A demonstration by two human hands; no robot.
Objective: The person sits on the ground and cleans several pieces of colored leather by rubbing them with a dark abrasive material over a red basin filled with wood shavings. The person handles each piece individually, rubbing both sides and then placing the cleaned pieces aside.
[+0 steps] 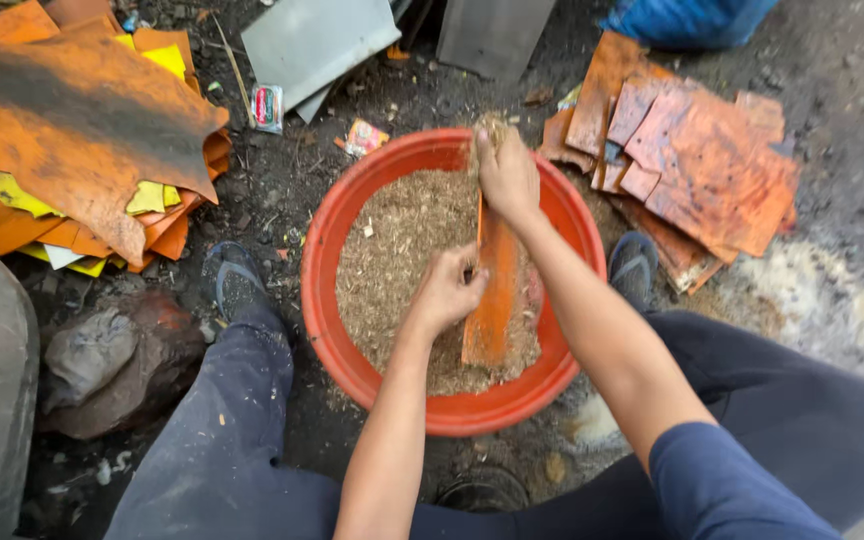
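Right hand (508,175) clenched on top end of orange strip (492,300), strip upright-tilted in red basin (332,250) of sawdust (402,250). Left hand (447,293) fisted against strip's side, grasping sawdust. Orange sheets (72,120) piled far left.

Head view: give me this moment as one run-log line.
left hand: fist in sawdust | right hand: gripping orange strip top | red basin: between feet

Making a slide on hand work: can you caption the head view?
Both hands, left hand and right hand, grip an orange strip over a red basin of sawdust.
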